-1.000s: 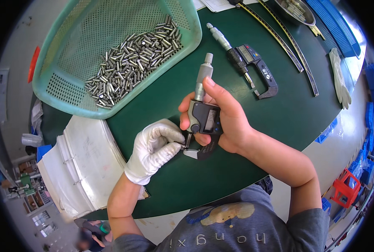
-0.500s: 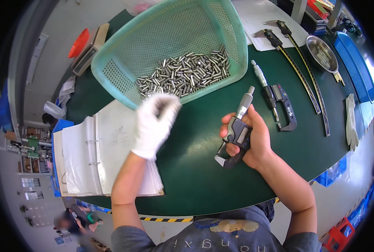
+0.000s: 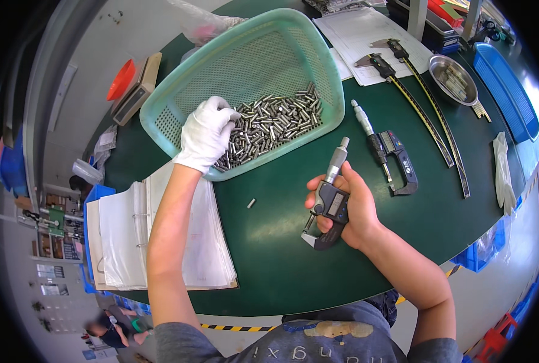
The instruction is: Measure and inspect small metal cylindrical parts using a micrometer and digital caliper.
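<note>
My left hand (image 3: 205, 137), in a white glove, is inside the green mesh basket (image 3: 333, 91), at the left edge of a heap of small metal pins (image 3: 275, 124). Its thumb and fingertips are drawn together; whether a pin is between them is hard to see. Bare and wrapped round a digital micrometer (image 3: 331, 201), my right hand (image 3: 359, 209) holds it above the table, thimble up and its frame toward the lower left. Nothing shows in the micrometer's gap. One loose pin (image 3: 251, 203) lies on the green tabletop between the basket and the micrometer.
A second micrometer (image 3: 396, 154) lies to the right, with two calipers (image 3: 423, 103) beyond it. Farther right are a metal bowl (image 3: 454, 80), a blue basket (image 3: 505, 91) and a white glove (image 3: 504, 172). An open binder (image 3: 191, 242) lies under my left forearm; a scale (image 3: 137, 91) stands far left.
My left hand has moved from the basket's near rim in among the pins. A loose pin now shows on the table. My right hand still grips the micrometer; the whole view has shifted slightly.
</note>
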The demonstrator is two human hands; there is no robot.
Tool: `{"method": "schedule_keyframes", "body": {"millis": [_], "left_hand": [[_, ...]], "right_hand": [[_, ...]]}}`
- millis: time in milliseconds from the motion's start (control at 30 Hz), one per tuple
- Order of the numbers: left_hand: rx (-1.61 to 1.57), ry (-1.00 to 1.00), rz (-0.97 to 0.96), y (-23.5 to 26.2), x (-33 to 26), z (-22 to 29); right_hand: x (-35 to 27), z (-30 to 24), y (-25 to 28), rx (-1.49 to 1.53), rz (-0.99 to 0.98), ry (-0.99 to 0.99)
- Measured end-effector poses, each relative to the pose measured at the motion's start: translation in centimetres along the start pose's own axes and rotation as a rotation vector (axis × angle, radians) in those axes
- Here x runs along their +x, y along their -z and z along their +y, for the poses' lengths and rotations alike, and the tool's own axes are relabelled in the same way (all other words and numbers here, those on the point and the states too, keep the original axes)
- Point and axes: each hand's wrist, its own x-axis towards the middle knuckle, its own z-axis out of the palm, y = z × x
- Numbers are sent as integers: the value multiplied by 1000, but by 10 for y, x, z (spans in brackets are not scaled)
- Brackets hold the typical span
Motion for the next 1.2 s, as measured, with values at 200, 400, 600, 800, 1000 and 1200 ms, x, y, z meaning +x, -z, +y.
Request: {"method": "schedule_keyframes", "body": {"millis": [200, 400, 600, 800, 1000, 1200], "left_hand": [[97, -114, 4, 4, 2, -4], [-317, -9, -32, 8, -48, 66], [-265, -131, -285, -4, -53, 116], [-284, -198, -243, -23, -42, 112], [-217, 134, -39, -28, -36, 103], [-173, -78, -88, -35, -29, 97]], "right_hand": [[-1, -1, -3, -16, -1, 7], [1, -3, 0, -15, 40, 0], [-2, 0, 0, -32, -17, 21], [0, 2, 3, 21, -6, 34], [-2, 2, -3, -104, -33, 36], [-1, -1, -2, -86, -14, 41]]}}
